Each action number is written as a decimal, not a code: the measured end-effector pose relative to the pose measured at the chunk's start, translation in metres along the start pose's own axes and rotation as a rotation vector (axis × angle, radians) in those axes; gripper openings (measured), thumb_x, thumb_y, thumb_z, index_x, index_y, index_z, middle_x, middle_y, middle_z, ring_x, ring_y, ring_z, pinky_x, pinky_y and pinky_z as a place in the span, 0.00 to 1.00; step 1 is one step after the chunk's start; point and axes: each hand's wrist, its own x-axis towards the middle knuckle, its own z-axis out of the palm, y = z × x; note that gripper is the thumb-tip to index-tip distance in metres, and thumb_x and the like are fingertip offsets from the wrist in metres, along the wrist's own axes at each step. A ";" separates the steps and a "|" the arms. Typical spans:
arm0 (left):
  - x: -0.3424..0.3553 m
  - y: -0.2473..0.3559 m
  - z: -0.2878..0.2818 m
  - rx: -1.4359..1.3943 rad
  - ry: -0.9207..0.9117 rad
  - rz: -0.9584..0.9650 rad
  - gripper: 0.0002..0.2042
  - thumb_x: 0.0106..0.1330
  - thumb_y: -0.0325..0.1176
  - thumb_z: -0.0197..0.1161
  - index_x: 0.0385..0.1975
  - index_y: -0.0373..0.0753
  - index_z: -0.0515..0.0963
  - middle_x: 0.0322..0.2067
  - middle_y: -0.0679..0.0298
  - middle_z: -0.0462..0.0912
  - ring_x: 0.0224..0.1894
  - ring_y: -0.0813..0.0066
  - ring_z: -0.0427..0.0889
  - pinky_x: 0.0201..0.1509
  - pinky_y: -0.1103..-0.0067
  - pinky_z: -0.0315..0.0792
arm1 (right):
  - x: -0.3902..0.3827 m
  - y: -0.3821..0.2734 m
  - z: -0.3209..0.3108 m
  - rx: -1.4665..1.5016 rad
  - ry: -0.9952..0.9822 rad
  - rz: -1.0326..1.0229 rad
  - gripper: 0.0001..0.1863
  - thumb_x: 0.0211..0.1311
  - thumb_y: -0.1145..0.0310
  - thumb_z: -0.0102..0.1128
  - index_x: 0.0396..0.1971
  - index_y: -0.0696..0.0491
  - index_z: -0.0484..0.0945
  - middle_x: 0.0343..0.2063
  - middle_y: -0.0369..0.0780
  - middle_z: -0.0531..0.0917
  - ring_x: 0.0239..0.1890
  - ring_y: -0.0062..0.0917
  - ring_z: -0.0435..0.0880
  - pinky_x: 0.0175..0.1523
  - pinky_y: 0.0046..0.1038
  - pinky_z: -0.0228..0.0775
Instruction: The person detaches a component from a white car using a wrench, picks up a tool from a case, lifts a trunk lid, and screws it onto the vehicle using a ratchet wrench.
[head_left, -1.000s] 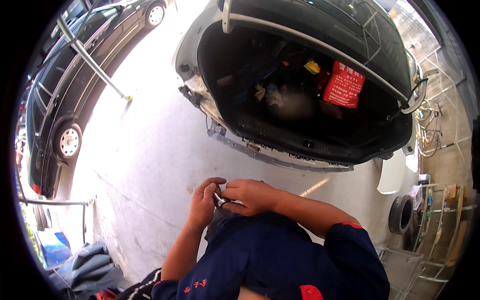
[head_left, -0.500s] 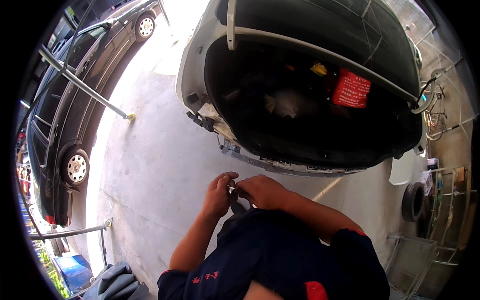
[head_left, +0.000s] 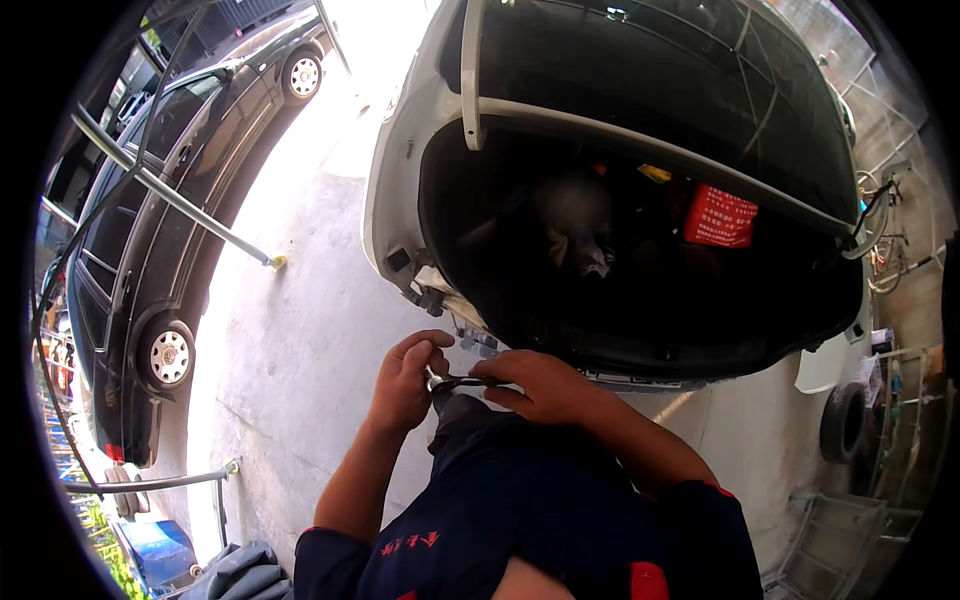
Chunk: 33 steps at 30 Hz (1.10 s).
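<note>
Gripping a half-hidden metal tool (head_left: pixel 436 381) near the car trunk (head_left: pixel 640 350), the left hand (head_left: pixel 403 384) curls on one end, the right hand (head_left: pixel 540 387) pinches the other. Inside, darkness blurs pale things (head_left: pixel 592 260) left of a red bag (head_left: pixel 720 217).

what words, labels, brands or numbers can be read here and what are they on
Red packet in the open trunk: rows of white characters, not transcribed; the smallest are too small to read.
Dark blue shirt: red characters on its front, not transcribed.
Metal tool: no readable marking.
</note>
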 end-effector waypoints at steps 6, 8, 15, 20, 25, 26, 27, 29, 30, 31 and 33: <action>0.061 0.046 -0.020 -0.264 -0.272 -0.052 0.17 0.77 0.39 0.50 0.51 0.29 0.74 0.18 0.67 0.65 0.23 0.76 0.66 0.29 0.78 0.64 | 0.041 -0.011 -0.007 0.018 0.066 0.106 0.20 0.69 0.66 0.62 0.59 0.53 0.77 0.41 0.45 0.84 0.44 0.38 0.84 0.50 0.37 0.74; 0.082 0.083 -0.020 -0.240 -0.293 -0.089 0.17 0.77 0.39 0.50 0.52 0.29 0.73 0.19 0.67 0.66 0.23 0.76 0.66 0.28 0.78 0.63 | 0.063 -0.015 0.005 0.164 0.234 0.049 0.22 0.70 0.68 0.60 0.61 0.57 0.75 0.38 0.44 0.84 0.41 0.33 0.83 0.48 0.33 0.73; 0.165 0.153 -0.078 -0.104 -0.183 0.018 0.27 0.77 0.36 0.43 0.72 0.29 0.54 0.37 0.61 0.80 0.27 0.77 0.71 0.37 0.82 0.72 | 0.175 -0.027 -0.007 -0.111 0.570 0.201 0.18 0.70 0.73 0.58 0.58 0.61 0.76 0.37 0.47 0.81 0.37 0.36 0.81 0.43 0.32 0.73; 0.181 0.132 -0.145 0.148 -0.214 0.117 0.18 0.75 0.33 0.44 0.59 0.32 0.70 0.36 0.60 0.81 0.29 0.80 0.73 0.38 0.81 0.72 | 0.235 -0.014 -0.005 -0.436 0.775 0.197 0.18 0.66 0.74 0.62 0.55 0.60 0.78 0.36 0.46 0.82 0.35 0.41 0.83 0.39 0.34 0.75; 0.185 0.113 -0.185 0.042 -0.150 0.036 0.13 0.73 0.27 0.47 0.49 0.30 0.76 0.34 0.62 0.80 0.28 0.82 0.72 0.36 0.81 0.72 | 0.271 0.002 0.005 -0.668 0.880 0.248 0.17 0.63 0.73 0.65 0.52 0.59 0.81 0.32 0.44 0.83 0.31 0.39 0.83 0.37 0.35 0.78; 0.186 0.113 -0.191 -0.009 -0.125 0.009 0.12 0.73 0.27 0.48 0.47 0.31 0.77 0.33 0.63 0.80 0.28 0.82 0.72 0.36 0.81 0.72 | 0.276 0.003 0.005 -0.676 0.883 0.254 0.17 0.63 0.73 0.65 0.52 0.59 0.81 0.32 0.44 0.83 0.31 0.39 0.83 0.37 0.35 0.78; 0.190 0.115 -0.195 -0.012 -0.135 0.007 0.12 0.73 0.27 0.48 0.47 0.31 0.77 0.33 0.63 0.80 0.28 0.82 0.72 0.36 0.81 0.72 | 0.280 0.004 0.004 -0.716 0.887 0.264 0.18 0.62 0.72 0.66 0.52 0.58 0.82 0.31 0.43 0.82 0.30 0.38 0.83 0.36 0.35 0.78; 0.192 0.118 -0.207 0.033 -0.132 -0.004 0.12 0.73 0.29 0.46 0.48 0.34 0.76 0.33 0.64 0.79 0.27 0.82 0.72 0.37 0.80 0.72 | 0.286 0.003 0.009 -0.754 0.889 0.285 0.18 0.61 0.71 0.66 0.52 0.57 0.82 0.30 0.42 0.82 0.29 0.38 0.83 0.35 0.35 0.78; 0.194 0.120 -0.211 0.034 -0.140 -0.009 0.12 0.73 0.29 0.46 0.48 0.34 0.76 0.33 0.64 0.79 0.27 0.82 0.72 0.37 0.80 0.72 | 0.290 0.001 0.009 -0.799 0.884 0.309 0.19 0.59 0.70 0.67 0.51 0.56 0.82 0.29 0.41 0.82 0.28 0.36 0.83 0.34 0.34 0.77; 0.198 0.122 -0.213 0.042 -0.142 -0.014 0.12 0.73 0.29 0.46 0.47 0.34 0.76 0.33 0.64 0.79 0.27 0.82 0.72 0.37 0.80 0.72 | 0.293 0.000 0.009 -0.844 0.877 0.329 0.20 0.58 0.69 0.68 0.51 0.56 0.83 0.28 0.41 0.81 0.26 0.35 0.82 0.32 0.34 0.76; 0.204 0.126 -0.214 0.051 -0.150 -0.019 0.12 0.73 0.28 0.46 0.46 0.34 0.76 0.33 0.64 0.79 0.27 0.82 0.72 0.37 0.80 0.72 | 0.300 -0.007 0.009 -0.851 0.874 0.343 0.20 0.56 0.69 0.69 0.50 0.57 0.83 0.27 0.42 0.81 0.26 0.36 0.82 0.33 0.34 0.75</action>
